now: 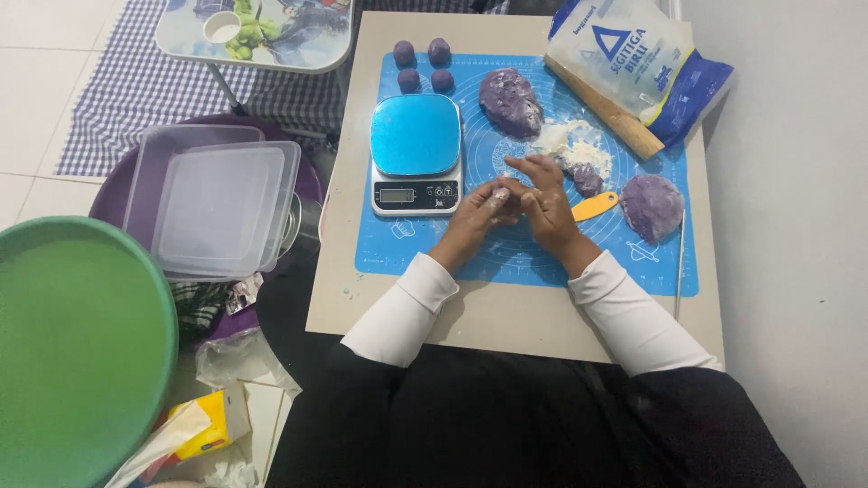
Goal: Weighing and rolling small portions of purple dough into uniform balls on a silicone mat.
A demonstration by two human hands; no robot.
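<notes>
On the floor, left: green tub (72,352), clear lidded boxes (217,203).
Desk (506,325): low, beige, under a blue mat (524,258).
Flour bag (637,59): top right, over a wooden rolling pin (615,117).
Scale (416,154): blue-topped, just left of the hands.
Large purple dough (511,101): behind the hands; another lump (653,206) at right.
Left hand (479,217): grip pressed together with the right, pinching a small floury piece (500,193).
Right hand (542,199): fingers curled onto that piece.
Orange scraper (595,207): beside the right hand.
Four purple balls (423,65): far edge.

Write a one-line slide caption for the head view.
Both hands meet over a blue mat, beside scale and purple dough.
</notes>
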